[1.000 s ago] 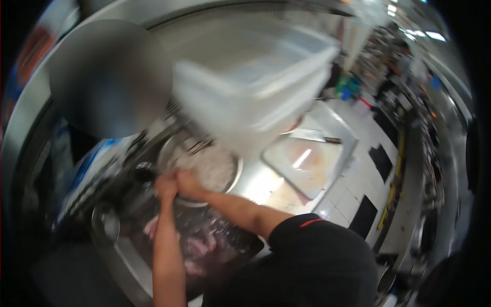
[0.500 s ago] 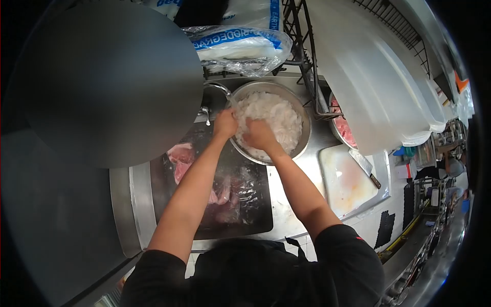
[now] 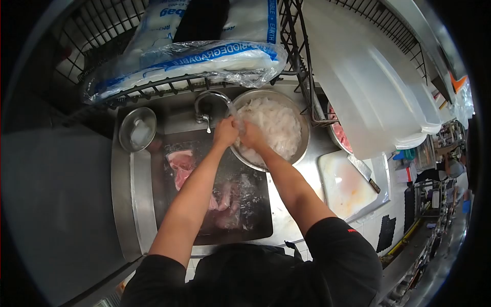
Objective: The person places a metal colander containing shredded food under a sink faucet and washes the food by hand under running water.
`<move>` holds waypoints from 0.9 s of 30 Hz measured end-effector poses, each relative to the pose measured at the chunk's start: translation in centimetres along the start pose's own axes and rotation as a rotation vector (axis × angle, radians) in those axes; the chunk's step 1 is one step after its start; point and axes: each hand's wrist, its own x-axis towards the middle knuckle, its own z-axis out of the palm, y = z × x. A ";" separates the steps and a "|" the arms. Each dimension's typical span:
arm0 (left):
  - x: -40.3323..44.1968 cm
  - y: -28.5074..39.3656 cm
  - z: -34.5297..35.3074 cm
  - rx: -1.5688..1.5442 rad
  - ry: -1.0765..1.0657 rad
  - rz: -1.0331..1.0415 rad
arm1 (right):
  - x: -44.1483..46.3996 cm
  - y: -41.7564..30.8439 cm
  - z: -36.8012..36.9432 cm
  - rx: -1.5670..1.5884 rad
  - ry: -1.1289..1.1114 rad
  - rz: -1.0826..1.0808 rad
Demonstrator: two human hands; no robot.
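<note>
A large steel bowl [image 3: 306, 142] holds a heap of pale, translucent, wet pieces [image 3: 279, 125] whose kind I cannot make out. At its left rim, under the curved faucet [image 3: 214, 94], my left hand [image 3: 226, 133] is closed, its fingers curled near the falling water. My right hand [image 3: 251, 134] is inside the bowl's left edge, close beside the left one, fingers bent in toward it. Whatever lies between the fingers of either hand is hidden. Below the left forearm, pieces of raw pink meat [image 3: 182, 166] lie in the dark sink basin [image 3: 255, 215].
A white cutting board [image 3: 340, 181] with a cleaver [image 3: 363, 168] lies to the right. Behind it stands a bowl of red meat [image 3: 340, 135]. A small metal bowl [image 3: 125, 135] is at the sink's left. Wire shelving [image 3: 307, 66] with packed bags [image 3: 220, 59] hangs overhead.
My right hand has moved left, from over the pale pieces to beside my left hand. The large grey round shape at upper left has gone, revealing the small bowl and shelf.
</note>
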 end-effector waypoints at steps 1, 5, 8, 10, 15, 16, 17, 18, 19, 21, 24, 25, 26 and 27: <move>-0.1 0.1 -0.4 0.000 -0.041 -0.003 | 0.3 0.1 0.7 0.211 0.189 -0.052; -0.3 0.6 -0.8 -0.095 -0.068 -0.013 | 2.5 0.2 1.3 0.556 0.278 -0.168; 0.3 0.4 -0.4 -0.111 -0.024 -0.029 | 3.0 0.0 1.3 0.556 0.318 -0.060; 0.0 1.1 -0.9 -0.090 -0.028 -0.066 | 1.3 -1.2 -1.3 0.546 0.261 -0.045; 0.3 1.8 -0.7 0.026 -0.039 -0.146 | 0.4 -0.7 -1.6 0.638 0.268 -0.056; 0.2 2.4 -1.2 0.053 -0.071 -0.169 | 0.0 -0.9 -1.9 0.652 0.259 -0.105; 0.1 2.5 -1.3 0.055 -0.072 -0.170 | -0.4 -1.1 -2.1 0.666 0.250 -0.154; 0.1 2.6 -1.4 0.023 -0.067 -0.170 | -0.7 -1.5 -2.6 0.668 0.250 -0.153; 0.1 2.5 -1.4 -0.009 -0.064 -0.170 | -1.2 -1.9 -3.1 0.595 0.297 -0.177; 0.2 2.3 -1.6 -0.015 -0.090 -0.140 | -2.1 -1.9 -3.7 0.520 0.343 -0.197; 0.8 1.4 -1.4 -0.048 -0.108 -0.110 | -2.6 -1.7 -3.8 0.604 0.191 -0.136; 1.0 1.0 -1.1 -0.075 -0.108 -0.111 | -2.6 -1.8 -3.6 0.655 0.195 -0.165; 1.3 0.6 -0.8 -0.074 -0.107 -0.112 | -2.6 -1.9 -3.4 0.706 0.200 -0.192; 1.2 0.6 -0.9 -0.107 -0.100 -0.105 | -2.8 -1.9 -3.3 0.708 0.198 -0.189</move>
